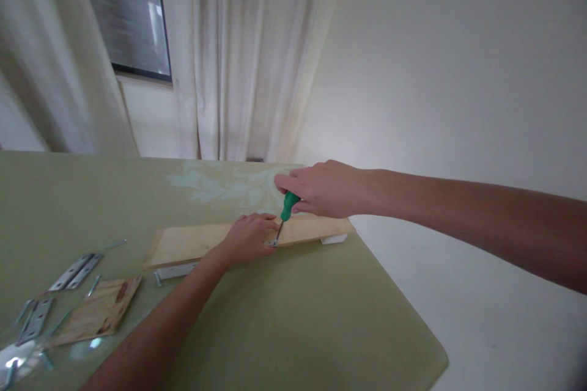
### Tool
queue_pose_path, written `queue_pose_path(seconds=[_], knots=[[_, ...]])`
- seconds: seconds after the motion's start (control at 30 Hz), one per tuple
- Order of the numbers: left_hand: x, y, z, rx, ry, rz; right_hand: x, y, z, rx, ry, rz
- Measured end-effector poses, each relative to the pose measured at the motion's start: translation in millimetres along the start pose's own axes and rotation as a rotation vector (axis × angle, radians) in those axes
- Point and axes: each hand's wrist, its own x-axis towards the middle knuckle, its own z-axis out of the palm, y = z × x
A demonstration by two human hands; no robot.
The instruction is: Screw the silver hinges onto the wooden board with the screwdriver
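Observation:
A pale wooden board (192,243) lies across the green table (293,317), raised on white blocks. My right hand (321,188) is closed around the green handle of a screwdriver (287,211), whose metal tip meets the board's near edge. My left hand (247,237) rests on the board right beside the tip, fingers curled as if pinching something small that I cannot make out.
Two metal hinges (76,270) (35,319) and several loose screws lie at the table's left, beside a smaller plywood piece (98,311). The table's right edge (403,299) drops to a pale floor. Curtains and a window stand behind.

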Motion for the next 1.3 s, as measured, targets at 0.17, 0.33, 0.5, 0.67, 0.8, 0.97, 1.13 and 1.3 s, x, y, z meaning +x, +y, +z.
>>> queue_pose_path(seconds=[0.17,0.33,0.5,0.67,0.8,0.97,1.13,1.3], knots=[[0,0,1.4,-0.007,-0.006,-0.022,5,-11,7,-0.036,0.056,0.133],[0,0,0.6,-0.019,-0.014,-0.030,0,-9,10,-0.006,0.017,0.162],[0,-1,1.5,-0.016,0.003,-0.016,-7,-4,3,-0.019,0.023,-0.028],[-1,0,0.1,-0.012,-0.015,-0.026,0,-10,10,-0.065,0.007,0.162],[-1,-1,-0.1,-0.016,-0.013,-0.033,-4,-1,8,-0.058,-0.039,0.017],[1,-2,1.8,-0.012,-0.011,-0.021,1,-3,12,-0.130,0.030,-0.141],[1,-1,1.2,-0.008,-0.018,-0.035,8,-12,17,-0.073,0.045,0.074],[0,-1,0.5,-0.018,-0.014,-0.012,3,1,11,-0.162,0.043,-0.235]])
